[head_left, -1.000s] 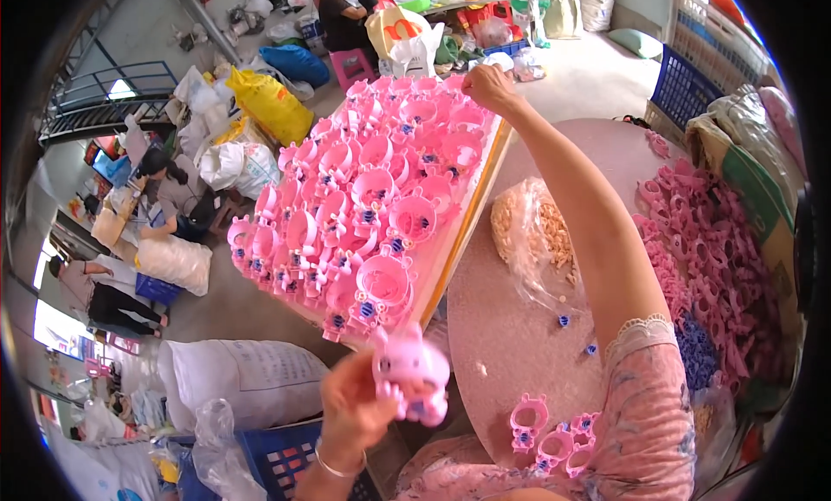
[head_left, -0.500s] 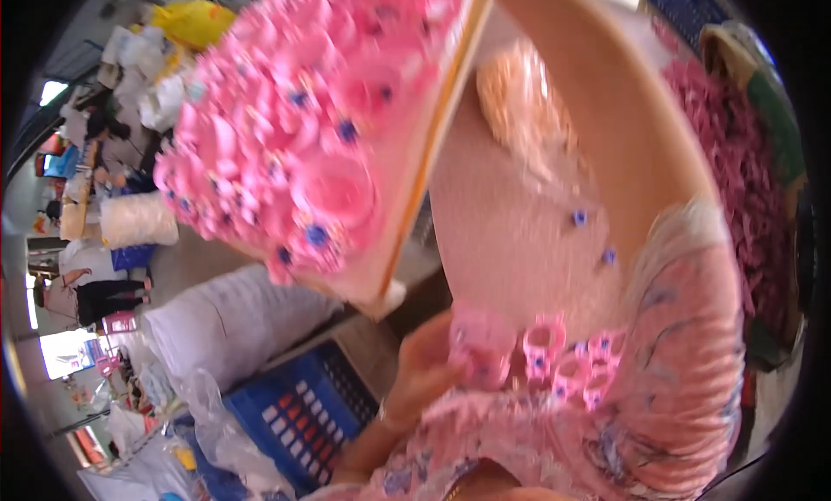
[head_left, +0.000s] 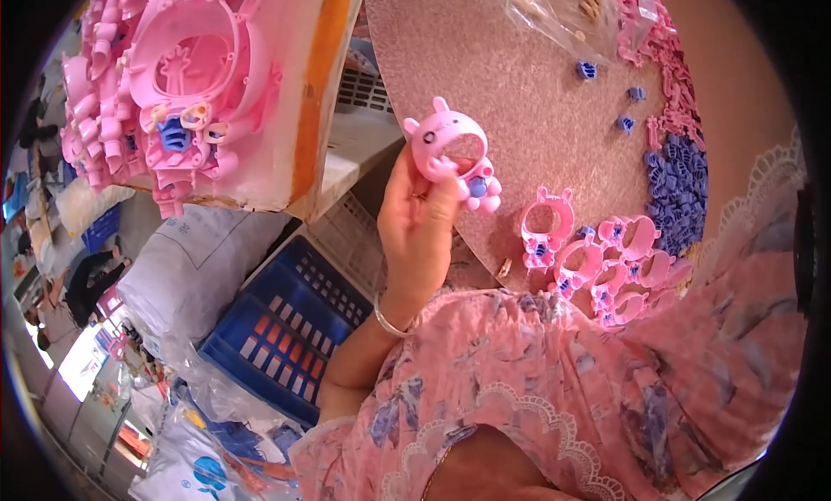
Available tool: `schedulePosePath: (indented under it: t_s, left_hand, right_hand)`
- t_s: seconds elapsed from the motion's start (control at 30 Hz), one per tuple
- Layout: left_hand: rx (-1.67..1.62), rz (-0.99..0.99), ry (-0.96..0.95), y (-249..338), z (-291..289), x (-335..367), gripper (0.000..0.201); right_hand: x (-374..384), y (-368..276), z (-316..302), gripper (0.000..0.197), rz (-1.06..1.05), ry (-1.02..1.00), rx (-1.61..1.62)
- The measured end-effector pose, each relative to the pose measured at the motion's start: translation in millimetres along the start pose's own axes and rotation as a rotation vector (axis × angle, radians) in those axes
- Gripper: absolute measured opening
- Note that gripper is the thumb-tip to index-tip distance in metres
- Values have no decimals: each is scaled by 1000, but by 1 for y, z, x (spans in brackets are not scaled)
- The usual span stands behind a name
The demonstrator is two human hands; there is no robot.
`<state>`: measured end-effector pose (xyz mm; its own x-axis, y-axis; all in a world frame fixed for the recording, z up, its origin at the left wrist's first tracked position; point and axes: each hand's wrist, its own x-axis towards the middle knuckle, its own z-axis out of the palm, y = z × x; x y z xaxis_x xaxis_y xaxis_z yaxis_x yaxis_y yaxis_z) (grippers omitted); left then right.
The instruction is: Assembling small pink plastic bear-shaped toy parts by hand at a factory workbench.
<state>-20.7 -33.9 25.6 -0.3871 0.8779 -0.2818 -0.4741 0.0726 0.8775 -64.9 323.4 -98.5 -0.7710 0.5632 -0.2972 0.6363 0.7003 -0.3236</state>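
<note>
A pink toy piece (head_left: 452,150) shaped like a small animal face with a round opening is pinched between the thumb and fingers of the left hand (head_left: 418,224), raised just over the near edge of the counter (head_left: 519,94); a blue part and small pink feet are seen at its lower right. A thin bangle (head_left: 391,321) is worn on that wrist. The right hand is cut off at the upper right, only the bare arm and the lace-edged pink sleeve (head_left: 736,267) being shown, so its grip cannot be told. On the counter near the held piece, a cluster of similar pink rings (head_left: 597,258) is laid, partly hidden by the sleeve. Beyond them a heap of small blue parts (head_left: 679,185) is spread, with loose ones (head_left: 589,69) scattered farther up. A clear bag (head_left: 571,12) is cropped by the top edge. To the left, a board (head_left: 312,94) loaded with pink shells (head_left: 173,85) is tilted, and a blue crate (head_left: 286,328) is seen below it.
</note>
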Motion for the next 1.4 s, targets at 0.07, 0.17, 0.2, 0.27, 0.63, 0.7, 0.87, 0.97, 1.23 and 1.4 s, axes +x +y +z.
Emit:
schedulePosePath:
  t_s: [0.07,0.17,0.2,0.27,0.63,0.7,0.87,0.97,1.23,1.4]
  left_hand:
    - [601,428,-9,-8,-2,1,34]
    - [1251,985,-341,0,-2,10,45]
    - [1333,1055,-386,0,2,14,46]
    - [1283,950,-407,-1,4,5,41]
    - [1210,964,-362,-20,-14,6,55]
    - [1194,970,-341,-24,-15,11,57]
    - [1135,914,-377,-30,-16,14,60]
    - [1145,942,-374,-30,-13,15,60]
    - [1181,906,-391,-29,-13,14,61]
    - [1189,895,-393,-27,-12,13,61]
  right_hand:
    - [8,-3,4,28,-71,3,-30]
    - [25,-9,-13,26,-192,43,-99]
    - [31,-12,-25,26,-232,65,-128]
    - [41,-10,-52,25,-290,116,-196]
    - [107,-24,-299,18,-220,516,-360]
    - [96,-26,-302,19,-172,528,-334]
    - [78,-26,-307,19,27,448,-324]
    - [83,-20,-307,21,71,398,-375]
    - [69,-44,-305,37,111,269,-438]
    - [85,-31,-293,27,64,397,-536]
